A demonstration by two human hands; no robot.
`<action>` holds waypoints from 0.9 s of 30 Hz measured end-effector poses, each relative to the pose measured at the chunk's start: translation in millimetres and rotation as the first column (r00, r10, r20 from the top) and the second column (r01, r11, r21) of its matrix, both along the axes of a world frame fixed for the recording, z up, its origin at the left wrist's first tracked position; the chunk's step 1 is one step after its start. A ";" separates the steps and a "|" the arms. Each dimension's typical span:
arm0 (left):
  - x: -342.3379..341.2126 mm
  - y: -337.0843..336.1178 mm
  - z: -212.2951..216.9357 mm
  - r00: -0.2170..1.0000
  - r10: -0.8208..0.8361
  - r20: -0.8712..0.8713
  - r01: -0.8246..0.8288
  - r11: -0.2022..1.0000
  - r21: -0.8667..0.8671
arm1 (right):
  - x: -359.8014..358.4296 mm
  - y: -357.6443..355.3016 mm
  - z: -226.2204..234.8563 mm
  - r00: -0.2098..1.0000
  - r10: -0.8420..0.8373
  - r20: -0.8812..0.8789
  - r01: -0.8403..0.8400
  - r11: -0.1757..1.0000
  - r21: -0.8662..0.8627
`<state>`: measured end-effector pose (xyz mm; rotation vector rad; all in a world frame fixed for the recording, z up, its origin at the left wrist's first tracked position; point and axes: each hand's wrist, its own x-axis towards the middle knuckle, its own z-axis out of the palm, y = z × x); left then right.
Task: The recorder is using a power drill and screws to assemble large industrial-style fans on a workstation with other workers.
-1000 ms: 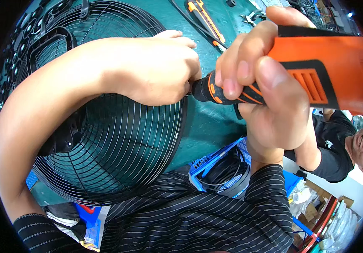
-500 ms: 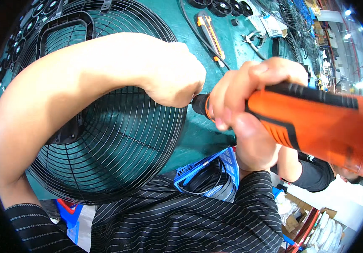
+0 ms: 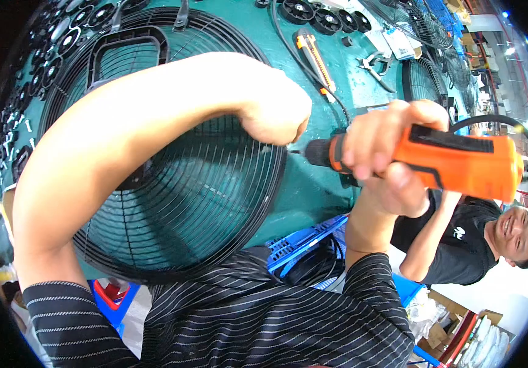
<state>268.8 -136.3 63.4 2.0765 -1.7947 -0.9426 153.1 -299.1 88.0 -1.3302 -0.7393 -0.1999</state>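
My right hand (image 3: 392,153) grips an orange and black power screwdriver (image 3: 460,161), its black chuck and thin bit pointing left. The bit's tip is just below my left hand (image 3: 279,113), at the right rim of a round black wire fan guard (image 3: 215,208). My left arm arches over the guard, and the hand is closed with its fingers curled down. What those fingers hold, if anything, is hidden. A black handle frame (image 3: 126,46) rises from the guard's far side.
On the green table (image 3: 319,190) lie an orange utility knife (image 3: 316,61), a black cable (image 3: 285,43) and pliers (image 3: 375,67). Round black parts (image 3: 328,21) sit at the back. A blue basket (image 3: 300,245) is below the table edge. A person (image 3: 460,239) in black is at the right.
The screwdriver's chuck has drawn away from my left hand, so the bit now shows between them. The view has shifted, bringing more of the other person into sight.
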 end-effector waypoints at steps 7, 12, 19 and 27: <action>-11.0 40.5 62.5 0.924 0.242 0.295 -0.136 0.931 -0.337 | -71.3 10.6 -15.8 0.828 -0.554 -0.085 0.560 0.824 0.080; -109.2 145.1 66.0 0.710 0.577 0.403 -0.254 0.744 -0.617 | -90.5 21.5 -33.0 0.714 -0.691 -0.112 0.699 0.712 0.060; -244.6 205.7 -21.9 0.420 0.810 0.410 -0.591 0.587 -0.553 | -94.0 33.5 -36.3 0.627 -0.776 -0.068 0.779 0.621 0.091; -268.7 215.1 -56.9 0.311 0.899 0.307 -0.682 0.436 -0.588 | -84.7 46.7 -28.8 0.600 -0.797 -0.063 0.800 0.599 0.032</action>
